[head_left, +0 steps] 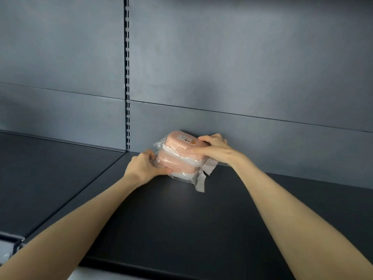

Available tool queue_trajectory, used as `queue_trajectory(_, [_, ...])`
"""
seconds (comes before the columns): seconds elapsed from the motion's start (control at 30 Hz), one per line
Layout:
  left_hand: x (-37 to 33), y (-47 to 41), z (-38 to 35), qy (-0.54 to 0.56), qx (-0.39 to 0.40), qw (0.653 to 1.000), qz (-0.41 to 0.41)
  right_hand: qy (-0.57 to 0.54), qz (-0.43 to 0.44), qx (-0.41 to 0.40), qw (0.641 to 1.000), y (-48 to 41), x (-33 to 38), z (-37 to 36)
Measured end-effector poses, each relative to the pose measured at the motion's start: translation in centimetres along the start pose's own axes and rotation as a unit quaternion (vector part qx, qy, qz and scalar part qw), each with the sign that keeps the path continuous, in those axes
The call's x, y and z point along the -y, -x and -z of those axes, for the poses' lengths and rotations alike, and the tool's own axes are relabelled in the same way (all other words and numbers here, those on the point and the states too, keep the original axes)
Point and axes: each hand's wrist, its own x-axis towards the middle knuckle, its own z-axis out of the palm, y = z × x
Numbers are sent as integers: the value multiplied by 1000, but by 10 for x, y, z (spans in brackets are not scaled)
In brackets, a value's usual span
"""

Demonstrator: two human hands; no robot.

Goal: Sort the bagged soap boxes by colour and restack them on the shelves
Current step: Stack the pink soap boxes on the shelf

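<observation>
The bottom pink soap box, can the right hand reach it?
Probably yes. The right hand grips the top pink soap box, directly above the bottom pink soap box, whose right end has only loose bag flaps beside it. The left hand holds its left end.

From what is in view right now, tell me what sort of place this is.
Probably a shop or stockroom shelving bay: a dark metal shelf, a grey back panel with a slotted upright, and two bagged pink soap boxes stacked on the shelf.
</observation>
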Motion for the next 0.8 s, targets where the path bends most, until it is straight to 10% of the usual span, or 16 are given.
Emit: queue_trajectory(0.8, [31, -21, 19, 83, -17, 996, 5, 82, 160, -126, 976, -7, 35, -56])
